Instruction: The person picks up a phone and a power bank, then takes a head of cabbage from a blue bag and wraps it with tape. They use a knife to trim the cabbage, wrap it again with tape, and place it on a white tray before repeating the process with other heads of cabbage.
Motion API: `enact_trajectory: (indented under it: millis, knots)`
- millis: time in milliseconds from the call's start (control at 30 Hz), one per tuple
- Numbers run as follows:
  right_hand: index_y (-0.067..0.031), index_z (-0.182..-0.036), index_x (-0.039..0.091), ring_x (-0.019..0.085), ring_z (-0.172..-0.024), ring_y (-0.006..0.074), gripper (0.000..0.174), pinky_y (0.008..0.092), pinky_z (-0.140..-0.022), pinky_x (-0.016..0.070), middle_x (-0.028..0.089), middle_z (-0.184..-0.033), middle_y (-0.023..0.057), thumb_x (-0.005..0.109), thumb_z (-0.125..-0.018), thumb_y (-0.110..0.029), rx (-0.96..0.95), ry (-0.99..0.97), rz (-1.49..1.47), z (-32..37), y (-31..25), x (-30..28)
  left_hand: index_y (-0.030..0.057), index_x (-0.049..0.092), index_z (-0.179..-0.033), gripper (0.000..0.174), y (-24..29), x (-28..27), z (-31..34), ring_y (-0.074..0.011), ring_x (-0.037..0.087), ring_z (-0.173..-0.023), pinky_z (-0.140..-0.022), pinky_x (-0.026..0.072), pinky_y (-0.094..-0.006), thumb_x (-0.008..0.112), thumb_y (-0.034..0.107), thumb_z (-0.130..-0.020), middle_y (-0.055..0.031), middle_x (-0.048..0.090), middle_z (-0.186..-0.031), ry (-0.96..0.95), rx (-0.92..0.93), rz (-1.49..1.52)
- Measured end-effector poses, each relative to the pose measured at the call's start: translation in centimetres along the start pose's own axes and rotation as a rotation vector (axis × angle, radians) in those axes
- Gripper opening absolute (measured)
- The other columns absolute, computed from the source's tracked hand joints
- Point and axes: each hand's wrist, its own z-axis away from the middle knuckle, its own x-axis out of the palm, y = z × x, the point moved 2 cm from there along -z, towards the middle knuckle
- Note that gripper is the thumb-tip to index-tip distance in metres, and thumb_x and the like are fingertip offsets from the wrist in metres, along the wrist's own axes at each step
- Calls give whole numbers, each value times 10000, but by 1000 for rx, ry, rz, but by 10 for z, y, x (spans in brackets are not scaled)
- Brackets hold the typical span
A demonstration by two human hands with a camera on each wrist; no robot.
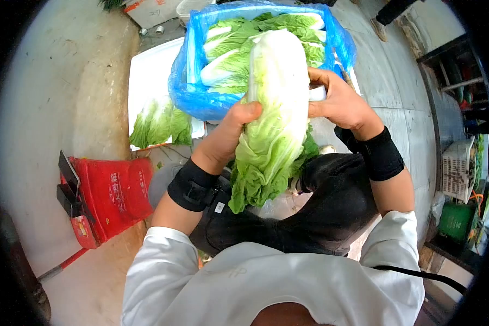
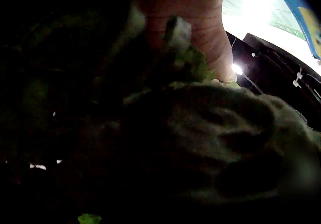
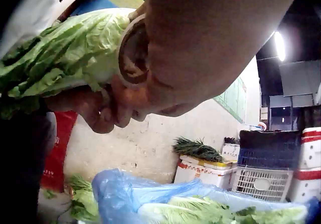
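A large napa cabbage [image 1: 277, 114] is held up over the lap, its white base away from the body and its leafy end toward it. My left hand [image 1: 228, 133] grips its left side, thumb on top and fingers hidden beneath. On the other side, my right hand [image 1: 345, 103] holds a white roll [image 1: 317, 94] against the cabbage between thumb and fingers. In the right wrist view this looks like a tape roll [image 3: 133, 63] with a brown core. The left wrist view is mostly dark.
A box lined with blue plastic [image 1: 179, 92] holds several cabbages ahead. Loose cabbage leaves [image 1: 160, 124] lie on a white board [image 1: 146, 70] at the left. A red bucket [image 1: 117, 190] stands near the left knee. Crates [image 1: 457, 168] line the right side.
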Motion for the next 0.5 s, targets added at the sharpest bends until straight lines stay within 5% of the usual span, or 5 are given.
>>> enact_trajectory:
  millis: [100, 300, 500]
  knots:
    - [-96, -895, 551, 528, -793, 31, 393, 209, -652, 437, 565, -926, -43, 879, -764, -269, -46, 5, -56, 1, -2, 2, -17, 361, -1470, 720, 2, 9, -3, -209, 636, -1130, -953, 536, -338, 602, 412, -944, -135, 575, -1307, 73, 63, -56]
    - [-115, -941, 534, 532, -789, 26, 365, 191, -623, 429, 549, -923, -37, 867, -814, -196, 209, 153, -474, 3, -1, 4, -11, 330, -1428, 644, 1, -5, -13, -188, 613, -1137, -929, 540, -332, 579, 396, -996, -134, 524, -1295, 244, 131, -114]
    - [-81, -870, 583, 507, -753, 66, 363, 224, -624, 398, 546, -876, -26, 891, -779, -250, 97, 267, -188, -2, 14, -10, -14, 473, -1359, 442, 7, -21, -17, -190, 634, -1136, -919, 556, -351, 475, 326, -1076, -144, 609, -1264, 207, 98, -154]
